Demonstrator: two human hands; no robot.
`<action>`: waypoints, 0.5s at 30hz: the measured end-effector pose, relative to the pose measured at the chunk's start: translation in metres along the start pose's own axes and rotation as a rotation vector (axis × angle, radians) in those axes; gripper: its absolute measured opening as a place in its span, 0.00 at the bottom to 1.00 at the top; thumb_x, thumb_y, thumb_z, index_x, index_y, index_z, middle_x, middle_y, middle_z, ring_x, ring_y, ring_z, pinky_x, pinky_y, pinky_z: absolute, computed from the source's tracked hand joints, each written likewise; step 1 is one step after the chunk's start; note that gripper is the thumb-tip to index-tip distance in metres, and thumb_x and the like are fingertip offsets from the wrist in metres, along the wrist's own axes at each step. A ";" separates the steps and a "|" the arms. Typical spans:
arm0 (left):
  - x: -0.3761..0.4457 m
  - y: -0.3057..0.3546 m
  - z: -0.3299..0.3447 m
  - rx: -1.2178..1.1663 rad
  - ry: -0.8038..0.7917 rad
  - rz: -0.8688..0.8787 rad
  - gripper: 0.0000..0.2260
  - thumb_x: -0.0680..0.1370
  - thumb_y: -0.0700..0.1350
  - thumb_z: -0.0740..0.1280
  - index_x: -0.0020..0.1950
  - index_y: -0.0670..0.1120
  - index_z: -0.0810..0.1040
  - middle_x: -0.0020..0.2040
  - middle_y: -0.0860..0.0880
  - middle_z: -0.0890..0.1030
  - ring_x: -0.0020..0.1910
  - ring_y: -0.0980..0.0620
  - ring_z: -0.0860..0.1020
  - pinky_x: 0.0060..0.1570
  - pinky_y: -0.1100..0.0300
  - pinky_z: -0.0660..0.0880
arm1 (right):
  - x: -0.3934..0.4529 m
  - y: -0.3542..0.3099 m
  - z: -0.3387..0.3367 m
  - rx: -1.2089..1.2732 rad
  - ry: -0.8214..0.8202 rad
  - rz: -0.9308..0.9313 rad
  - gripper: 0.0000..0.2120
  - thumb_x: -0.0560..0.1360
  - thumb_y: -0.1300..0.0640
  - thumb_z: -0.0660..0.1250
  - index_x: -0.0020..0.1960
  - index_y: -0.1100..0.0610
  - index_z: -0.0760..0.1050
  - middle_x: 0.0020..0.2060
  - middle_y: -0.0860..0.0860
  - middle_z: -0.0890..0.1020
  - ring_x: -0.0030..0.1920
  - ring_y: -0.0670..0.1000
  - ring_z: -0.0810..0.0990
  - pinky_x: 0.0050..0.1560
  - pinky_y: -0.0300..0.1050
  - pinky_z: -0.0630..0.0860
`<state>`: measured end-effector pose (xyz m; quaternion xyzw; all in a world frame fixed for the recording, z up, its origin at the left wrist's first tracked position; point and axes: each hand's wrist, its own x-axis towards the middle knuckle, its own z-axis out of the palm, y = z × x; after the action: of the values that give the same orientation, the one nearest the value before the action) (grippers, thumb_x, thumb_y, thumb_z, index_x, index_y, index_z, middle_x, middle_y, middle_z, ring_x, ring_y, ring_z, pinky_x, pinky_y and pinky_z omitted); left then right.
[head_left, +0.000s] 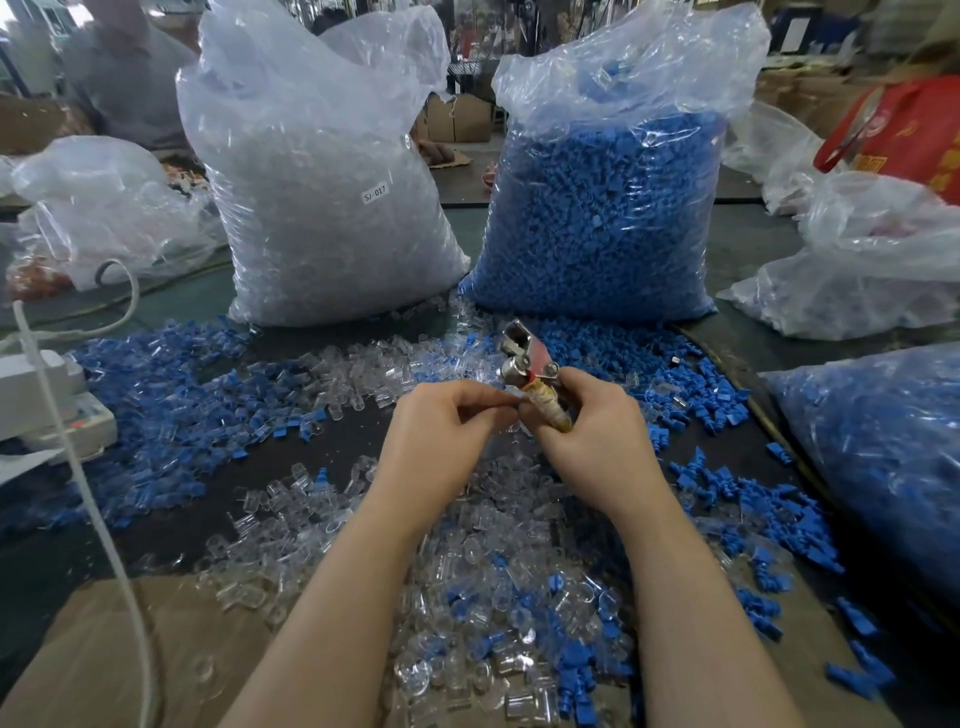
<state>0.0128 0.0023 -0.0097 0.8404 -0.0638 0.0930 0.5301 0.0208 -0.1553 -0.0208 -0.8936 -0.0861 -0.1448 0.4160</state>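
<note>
Right hand: you grip the metal hand tool by its wrapped handle, over the middle of the table. Left hand: you pinch a small clear piece against the tool. Likely the loading step. Next, seat the piece squarely, then squeeze.

Even soft light, edges warped

The hand tool you hold has a bare metal head with a red plate on 1 side and a handle wrapped in yellowish tape. It stands tilted, head up and away from you, with the handle down in your right grip, above the worktop. Your left grip pinches a small clear plastic piece right against the handle's upper end.
</note>
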 end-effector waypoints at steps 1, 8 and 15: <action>0.000 0.000 0.000 -0.036 0.009 -0.010 0.12 0.74 0.41 0.74 0.40 0.60 0.83 0.37 0.62 0.84 0.37 0.65 0.81 0.37 0.72 0.74 | 0.000 0.000 0.000 0.002 -0.004 -0.005 0.04 0.72 0.57 0.71 0.42 0.52 0.75 0.32 0.45 0.78 0.35 0.51 0.76 0.35 0.48 0.71; 0.003 -0.003 -0.001 0.007 0.021 -0.107 0.03 0.76 0.45 0.73 0.48 0.53 0.83 0.40 0.56 0.85 0.39 0.60 0.82 0.42 0.62 0.78 | 0.001 0.001 0.002 -0.013 0.044 0.002 0.06 0.74 0.53 0.70 0.42 0.50 0.74 0.32 0.44 0.77 0.35 0.50 0.76 0.34 0.48 0.70; 0.001 -0.003 0.001 0.393 -0.302 -0.056 0.13 0.73 0.52 0.73 0.57 0.58 0.82 0.50 0.59 0.79 0.46 0.65 0.76 0.43 0.72 0.69 | 0.001 0.007 -0.001 -0.001 0.150 0.040 0.06 0.75 0.49 0.69 0.43 0.49 0.74 0.33 0.44 0.78 0.37 0.51 0.78 0.41 0.53 0.76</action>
<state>0.0144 0.0027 -0.0127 0.9332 -0.0995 -0.0378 0.3433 0.0234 -0.1604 -0.0248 -0.8820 -0.0366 -0.2032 0.4236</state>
